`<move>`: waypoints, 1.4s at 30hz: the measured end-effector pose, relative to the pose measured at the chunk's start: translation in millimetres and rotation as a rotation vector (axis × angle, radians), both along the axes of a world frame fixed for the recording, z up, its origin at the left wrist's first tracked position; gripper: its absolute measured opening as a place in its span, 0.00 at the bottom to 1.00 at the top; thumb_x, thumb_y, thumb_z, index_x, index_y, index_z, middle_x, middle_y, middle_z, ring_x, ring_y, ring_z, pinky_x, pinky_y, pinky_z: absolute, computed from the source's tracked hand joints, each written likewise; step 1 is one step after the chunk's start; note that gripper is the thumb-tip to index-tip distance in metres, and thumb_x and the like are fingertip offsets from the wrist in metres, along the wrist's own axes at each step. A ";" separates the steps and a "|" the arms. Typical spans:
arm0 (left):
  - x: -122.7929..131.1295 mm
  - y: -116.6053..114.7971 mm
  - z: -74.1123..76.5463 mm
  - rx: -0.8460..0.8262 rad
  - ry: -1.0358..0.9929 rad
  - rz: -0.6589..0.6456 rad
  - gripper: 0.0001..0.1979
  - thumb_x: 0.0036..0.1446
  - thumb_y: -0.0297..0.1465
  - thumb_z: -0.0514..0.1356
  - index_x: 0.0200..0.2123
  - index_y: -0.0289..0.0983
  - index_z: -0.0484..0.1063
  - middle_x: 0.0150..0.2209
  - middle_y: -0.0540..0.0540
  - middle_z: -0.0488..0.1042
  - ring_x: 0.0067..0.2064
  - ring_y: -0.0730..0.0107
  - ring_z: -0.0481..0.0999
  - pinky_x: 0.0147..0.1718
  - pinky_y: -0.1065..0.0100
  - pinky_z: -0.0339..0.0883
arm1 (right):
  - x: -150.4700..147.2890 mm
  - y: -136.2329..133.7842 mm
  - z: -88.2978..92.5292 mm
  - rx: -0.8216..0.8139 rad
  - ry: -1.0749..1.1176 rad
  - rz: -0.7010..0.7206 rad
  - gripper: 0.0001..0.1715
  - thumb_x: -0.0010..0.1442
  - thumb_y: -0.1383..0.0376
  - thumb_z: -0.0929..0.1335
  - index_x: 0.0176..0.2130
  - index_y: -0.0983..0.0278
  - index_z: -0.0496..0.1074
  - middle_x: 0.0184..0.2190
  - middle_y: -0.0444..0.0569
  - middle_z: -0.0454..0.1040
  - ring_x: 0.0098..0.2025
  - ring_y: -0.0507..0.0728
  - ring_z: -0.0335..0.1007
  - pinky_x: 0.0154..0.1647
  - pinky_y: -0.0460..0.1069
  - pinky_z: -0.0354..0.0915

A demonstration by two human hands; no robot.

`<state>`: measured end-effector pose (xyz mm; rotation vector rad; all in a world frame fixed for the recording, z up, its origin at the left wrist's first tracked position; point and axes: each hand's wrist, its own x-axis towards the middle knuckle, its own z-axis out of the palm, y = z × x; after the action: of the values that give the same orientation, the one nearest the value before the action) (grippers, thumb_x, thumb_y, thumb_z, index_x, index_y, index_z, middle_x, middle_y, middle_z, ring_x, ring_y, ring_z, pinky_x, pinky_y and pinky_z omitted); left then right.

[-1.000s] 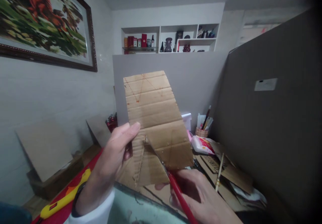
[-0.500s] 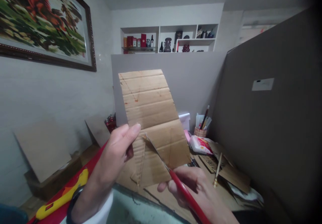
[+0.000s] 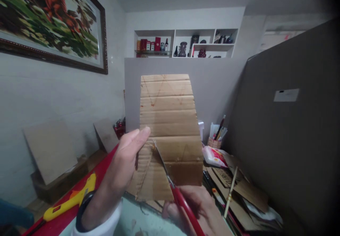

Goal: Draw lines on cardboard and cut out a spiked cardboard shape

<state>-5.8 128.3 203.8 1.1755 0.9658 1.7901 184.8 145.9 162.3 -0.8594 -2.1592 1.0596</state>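
My left hand [image 3: 124, 161] pinches the left edge of a brown corrugated cardboard piece [image 3: 170, 119] and holds it upright in front of me. Faint red pen lines run across the cardboard. My right hand [image 3: 196, 213], low in the view, grips red-handled scissors [image 3: 172, 183]. The blades sit inside a slit that runs up from the cardboard's lower edge, with the tip just right of my left thumb. The strip left of the cut hangs slightly apart from the rest.
A yellow utility knife [image 3: 70, 202] lies on a red mat [image 3: 61, 220] at lower left. Cardboard scraps [image 3: 239, 190], a thin brush [image 3: 230, 193], a snack bag [image 3: 215, 156] and a pen cup [image 3: 215, 140] clutter the desk right. Grey partitions [image 3: 287, 122] stand behind and right.
The cardboard has swung from tilted left to nearly upright and shifted right. The scissors have turned steeper and my right hand has dropped lower in view. The camera has panned slightly.
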 end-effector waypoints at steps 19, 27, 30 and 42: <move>3.8 2.3 2.2 -0.019 0.043 0.069 0.15 0.60 0.44 0.65 0.37 0.38 0.82 0.30 0.48 0.81 0.33 0.61 0.79 0.37 0.65 0.69 | -12.0 14.8 -33.3 0.202 -0.020 -0.090 0.28 0.59 0.43 0.70 0.30 0.64 0.81 0.21 0.46 0.73 0.24 0.53 0.65 0.26 0.45 0.58; 2.2 3.7 0.9 -0.002 0.085 0.068 0.14 0.61 0.44 0.63 0.33 0.39 0.80 0.32 0.49 0.81 0.39 0.60 0.79 0.42 0.67 0.67 | -8.6 10.4 -35.0 0.140 0.073 -0.073 0.29 0.64 0.48 0.65 0.21 0.63 0.76 0.18 0.44 0.70 0.25 0.53 0.67 0.27 0.46 0.56; 3.9 4.6 0.4 0.001 0.092 0.125 0.15 0.60 0.43 0.64 0.30 0.38 0.79 0.33 0.48 0.81 0.41 0.58 0.79 0.43 0.66 0.68 | -9.2 13.9 -40.9 0.159 0.044 -0.126 0.31 0.64 0.49 0.65 0.17 0.62 0.72 0.15 0.44 0.67 0.22 0.53 0.66 0.24 0.46 0.55; 8.7 13.5 -1.3 0.025 -0.054 -0.023 0.13 0.58 0.43 0.65 0.32 0.39 0.80 0.28 0.48 0.80 0.41 0.57 0.80 0.44 0.64 0.70 | -6.6 13.5 -25.0 -0.002 0.004 -0.059 0.33 0.61 0.42 0.66 0.22 0.65 0.77 0.18 0.46 0.71 0.22 0.52 0.65 0.23 0.45 0.58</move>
<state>2.9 141.8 202.6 1.1433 0.8980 1.8116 178.2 159.4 137.3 -0.9156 -2.1162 1.0332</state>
